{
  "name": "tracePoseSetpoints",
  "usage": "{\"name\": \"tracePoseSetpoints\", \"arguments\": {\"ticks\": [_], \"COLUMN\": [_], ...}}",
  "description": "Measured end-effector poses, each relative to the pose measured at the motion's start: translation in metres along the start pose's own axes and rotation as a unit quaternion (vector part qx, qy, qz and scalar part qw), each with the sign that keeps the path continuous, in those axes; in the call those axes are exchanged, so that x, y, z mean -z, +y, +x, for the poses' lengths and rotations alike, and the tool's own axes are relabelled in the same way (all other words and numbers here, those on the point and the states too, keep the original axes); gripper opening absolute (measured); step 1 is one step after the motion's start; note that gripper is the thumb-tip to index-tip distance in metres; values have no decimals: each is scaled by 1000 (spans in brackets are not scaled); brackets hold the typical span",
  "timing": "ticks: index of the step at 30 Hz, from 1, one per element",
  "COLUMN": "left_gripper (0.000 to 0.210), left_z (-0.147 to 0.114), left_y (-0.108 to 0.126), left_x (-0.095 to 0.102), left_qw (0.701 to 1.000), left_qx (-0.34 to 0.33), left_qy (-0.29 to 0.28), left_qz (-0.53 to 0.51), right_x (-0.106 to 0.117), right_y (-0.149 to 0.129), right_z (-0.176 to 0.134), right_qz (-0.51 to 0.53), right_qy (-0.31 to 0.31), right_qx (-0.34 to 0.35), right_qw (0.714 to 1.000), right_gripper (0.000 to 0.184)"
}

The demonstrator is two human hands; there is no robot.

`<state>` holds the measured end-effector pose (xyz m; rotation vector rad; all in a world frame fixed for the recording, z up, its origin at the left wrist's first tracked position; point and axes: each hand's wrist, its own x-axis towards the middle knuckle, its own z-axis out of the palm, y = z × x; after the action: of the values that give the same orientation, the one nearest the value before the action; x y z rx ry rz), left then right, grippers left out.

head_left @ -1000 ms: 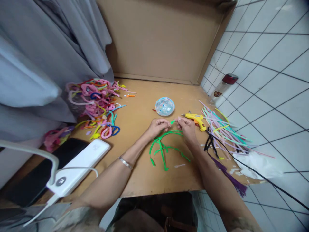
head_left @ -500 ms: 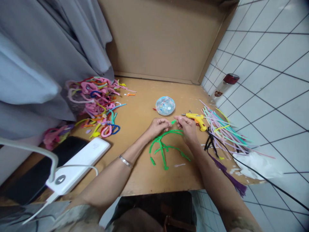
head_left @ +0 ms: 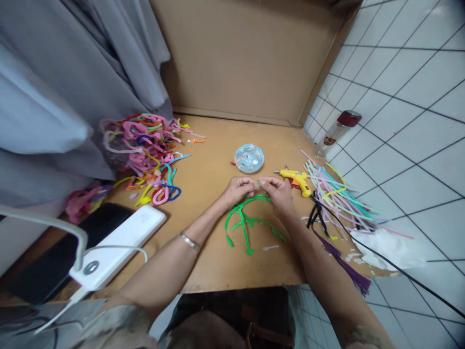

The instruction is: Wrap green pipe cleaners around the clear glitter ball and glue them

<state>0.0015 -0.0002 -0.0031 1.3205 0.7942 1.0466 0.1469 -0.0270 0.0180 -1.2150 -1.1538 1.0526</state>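
Note:
A branching shape of green pipe cleaners (head_left: 245, 224) lies on the table between my forearms, its upper arc running just under my fingers. My left hand (head_left: 239, 190) is closed in a pinch at the arc's top. Close beside it, my right hand (head_left: 276, 192) pinches too, thumb against forefinger. A small green pipe cleaner end (head_left: 259, 184) shows between the two sets of fingertips; the rest of it is hidden by them. Just beyond my hands stands a round clear dish (head_left: 249, 158) with a blue rim and bits inside.
Right of my hands lies a yellow glue gun (head_left: 296, 181) with a black cord, then loose pastel pipe cleaners (head_left: 329, 194) and purple strands (head_left: 343, 264). Tangled colourful pipe cleaners (head_left: 145, 140) and a white power bank (head_left: 119, 247) are at left. A bottle (head_left: 337, 128) leans by the tiles.
My right hand has moved slightly left, its fingertips closing on the green piece near my left fingers. Less of that piece shows now. The green shape on the table has stayed put.

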Motion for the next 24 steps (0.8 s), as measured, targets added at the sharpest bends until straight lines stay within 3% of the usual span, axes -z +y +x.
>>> {"name": "tracePoseSetpoints", "arguments": {"ticks": [11, 24], "left_gripper": [21, 23], "left_z": [-1, 0], "left_y": [4, 2], "left_x": [-1, -1], "left_qw": [1000, 1000], "left_qx": [9, 9], "left_qy": [3, 4], "left_qz": [-10, -16], "right_x": [4, 5], "right_y": [-2, 2], "right_z": [2, 2], "right_qz": [38, -2], "right_qy": [-9, 27], "right_qx": [9, 25], "right_qw": [999, 999], "right_gripper": [54, 34]}}
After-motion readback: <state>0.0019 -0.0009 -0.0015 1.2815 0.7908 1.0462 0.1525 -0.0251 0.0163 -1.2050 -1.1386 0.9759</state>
